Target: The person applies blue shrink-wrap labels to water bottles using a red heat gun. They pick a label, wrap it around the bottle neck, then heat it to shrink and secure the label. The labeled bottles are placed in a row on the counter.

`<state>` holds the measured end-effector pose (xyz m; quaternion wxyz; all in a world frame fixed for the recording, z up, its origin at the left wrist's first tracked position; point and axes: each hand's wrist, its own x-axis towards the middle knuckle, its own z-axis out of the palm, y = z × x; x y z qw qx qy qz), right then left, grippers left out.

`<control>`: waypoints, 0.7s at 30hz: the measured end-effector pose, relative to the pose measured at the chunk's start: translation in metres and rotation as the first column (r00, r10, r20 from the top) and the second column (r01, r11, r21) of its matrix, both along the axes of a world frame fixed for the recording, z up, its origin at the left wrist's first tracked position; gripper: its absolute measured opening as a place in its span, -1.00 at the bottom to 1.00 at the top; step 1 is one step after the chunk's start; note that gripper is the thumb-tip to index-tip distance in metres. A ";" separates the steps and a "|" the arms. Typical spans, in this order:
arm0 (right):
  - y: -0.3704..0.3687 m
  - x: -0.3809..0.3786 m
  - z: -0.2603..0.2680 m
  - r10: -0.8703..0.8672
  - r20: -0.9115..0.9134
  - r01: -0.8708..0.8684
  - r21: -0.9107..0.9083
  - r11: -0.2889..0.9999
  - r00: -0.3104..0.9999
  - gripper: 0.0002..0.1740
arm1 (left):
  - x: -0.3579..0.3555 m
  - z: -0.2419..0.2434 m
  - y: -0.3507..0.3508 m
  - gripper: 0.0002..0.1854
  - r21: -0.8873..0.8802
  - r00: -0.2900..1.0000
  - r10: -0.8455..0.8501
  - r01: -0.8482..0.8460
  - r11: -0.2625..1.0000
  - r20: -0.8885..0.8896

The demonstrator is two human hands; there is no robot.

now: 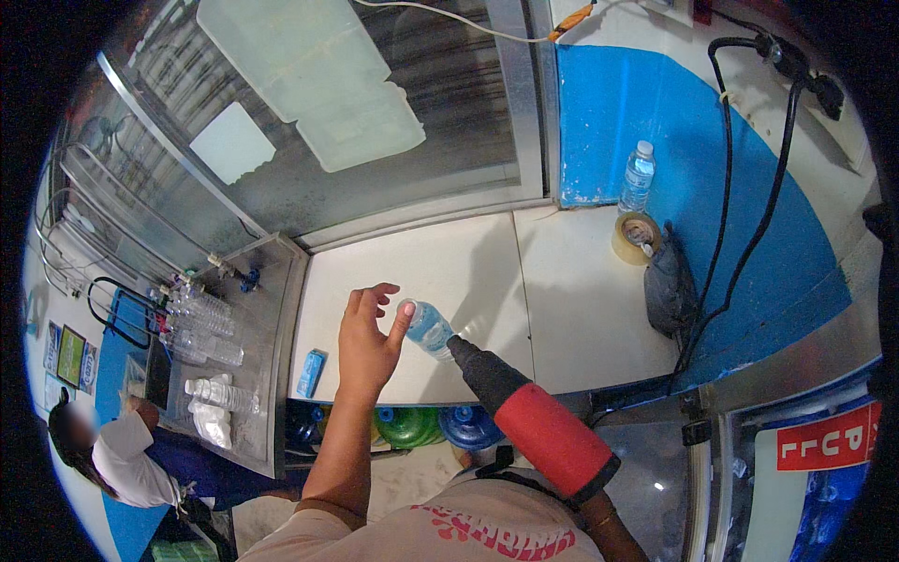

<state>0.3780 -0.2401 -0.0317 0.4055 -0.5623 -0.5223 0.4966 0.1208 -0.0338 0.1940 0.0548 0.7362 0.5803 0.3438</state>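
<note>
A clear plastic water bottle (430,330) with a blue label stands on the white counter before me. My left hand (370,336) is just left of its top, thumb at the white cap and the other fingers spread away; whether the thumb presses on the cap I cannot tell. From the right, a red and black heat gun (537,421) points its nozzle at the bottle's lower part, touching or very close. My right hand (595,507) carries the heat gun from below; the gun's body hides most of its fingers.
A small blue box (311,373) lies on the counter (484,281). At right are another bottle (637,175), a tape roll (636,237), a dark plastic bag (667,291) and a hanging black cable (727,175). Several empty bottles (200,316) fill a steel sink (263,337); a person (130,453) works beside it.
</note>
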 end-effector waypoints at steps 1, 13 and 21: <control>0.000 0.001 0.001 -0.004 0.003 0.004 0.000 1.000 1.000 -0.56 | 0.002 0.000 0.001 -0.65 -0.014 1.000 -0.002 0.001 1.000 -0.014; 0.000 0.002 -0.001 0.009 0.021 -0.010 0.022 1.000 1.000 -0.57 | -0.007 -0.003 0.001 -0.61 0.159 0.988 0.024 0.000 0.987 -0.152; 0.005 0.000 0.000 0.009 0.034 -0.011 0.058 0.998 0.999 -0.58 | 0.005 -0.004 0.008 -0.57 -0.117 0.994 0.020 -0.033 0.993 -0.110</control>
